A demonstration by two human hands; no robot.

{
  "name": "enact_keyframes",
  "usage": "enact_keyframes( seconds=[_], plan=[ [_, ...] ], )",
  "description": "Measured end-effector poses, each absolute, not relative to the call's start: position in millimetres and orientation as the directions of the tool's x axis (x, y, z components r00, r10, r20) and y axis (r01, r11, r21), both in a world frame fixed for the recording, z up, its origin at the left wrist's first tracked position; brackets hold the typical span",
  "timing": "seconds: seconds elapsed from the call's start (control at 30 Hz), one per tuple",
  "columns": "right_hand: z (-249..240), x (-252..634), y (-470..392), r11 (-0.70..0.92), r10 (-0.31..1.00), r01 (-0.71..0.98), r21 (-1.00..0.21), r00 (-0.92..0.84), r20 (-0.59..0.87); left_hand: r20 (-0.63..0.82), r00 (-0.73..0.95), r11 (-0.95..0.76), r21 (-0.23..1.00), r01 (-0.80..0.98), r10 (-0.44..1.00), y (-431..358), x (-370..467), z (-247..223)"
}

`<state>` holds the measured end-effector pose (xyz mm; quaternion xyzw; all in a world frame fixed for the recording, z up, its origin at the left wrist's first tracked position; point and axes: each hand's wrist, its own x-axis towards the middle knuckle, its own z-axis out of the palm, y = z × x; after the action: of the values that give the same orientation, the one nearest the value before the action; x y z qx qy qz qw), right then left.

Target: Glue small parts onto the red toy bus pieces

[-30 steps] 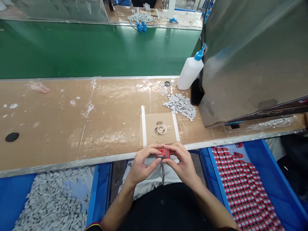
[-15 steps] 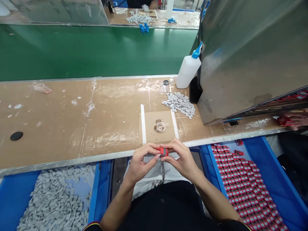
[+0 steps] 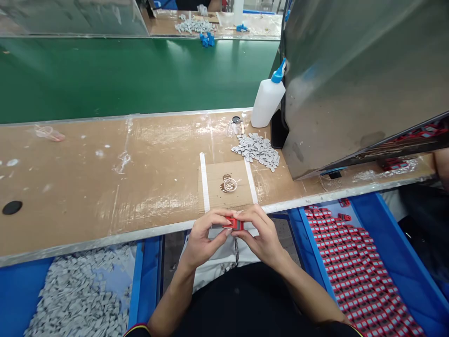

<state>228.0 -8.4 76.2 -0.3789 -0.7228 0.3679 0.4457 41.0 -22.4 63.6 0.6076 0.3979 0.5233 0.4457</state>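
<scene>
Just off the bench's front edge, a small red plastic piece (image 3: 234, 223) with a grey face, shaped somewhat like a toy car body, is pinched between both hands. My left hand (image 3: 206, 234) grips its left end with thumb and forefinger. At the other end, my right hand (image 3: 258, 230) holds it with the fingertips. A cardboard pad (image 3: 231, 196) lies beyond my hands, bearing a small clear cup (image 3: 230, 185) beside brown smears. Behind it is a pile of flat grey pieces (image 3: 257, 150).
A white squeeze bottle (image 3: 267, 103) and black phone (image 3: 278, 130) stand by a metal panel (image 3: 351, 84). Blue bins hold grey pieces (image 3: 80, 290) on the left and rows of red pieces (image 3: 361, 262) on the right. Beyond runs a green belt (image 3: 122, 77).
The red piece has turned slightly in my fingers, and my right fingertips have shifted on it. The view has swung slightly right. A co-worker's hand at far right has drawn back from a red piece.
</scene>
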Motion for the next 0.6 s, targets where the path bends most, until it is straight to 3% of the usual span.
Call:
enact_keyframes(
  seconds=[0.1, 0.2, 0.3, 0.43, 0.6],
  plan=[
    [66.4, 222.1, -13.4, 0.335, 0.928, 0.096, -0.937, -0.207, 0.31, 0.28, 0.129, -0.279, 0.96, -0.022, 0.951, -23.3, 41.3, 58.9],
    [63.4, 219.8, -15.4, 0.241, 0.956, -0.03, -0.97, -0.166, 0.242, 0.276, 0.141, -0.289, 0.954, 0.083, 0.951, -23.4, 39.1, 56.6],
    [70.6, 226.5, -12.3, 0.315, 0.931, 0.084, -0.945, -0.223, 0.291, 0.315, 0.197, -0.358, 0.9, 0.249, 0.928, -20.7, 31.8, 59.5],
    [84.7, 241.2, -7.9, 0.498, 0.839, 0.363, -0.788, -0.432, 0.331, 0.384, 0.323, -0.489, 0.792, 0.366, 0.865, -14.1, 21.7, 60.3],
    [89.8, 250.4, -3.4, 0.644, 0.747, 0.618, -0.451, -0.636, 0.194, 0.489, 0.389, -0.613, 0.718, 0.33, 0.781, -3.8, 23.0, 45.6]
  ],
)
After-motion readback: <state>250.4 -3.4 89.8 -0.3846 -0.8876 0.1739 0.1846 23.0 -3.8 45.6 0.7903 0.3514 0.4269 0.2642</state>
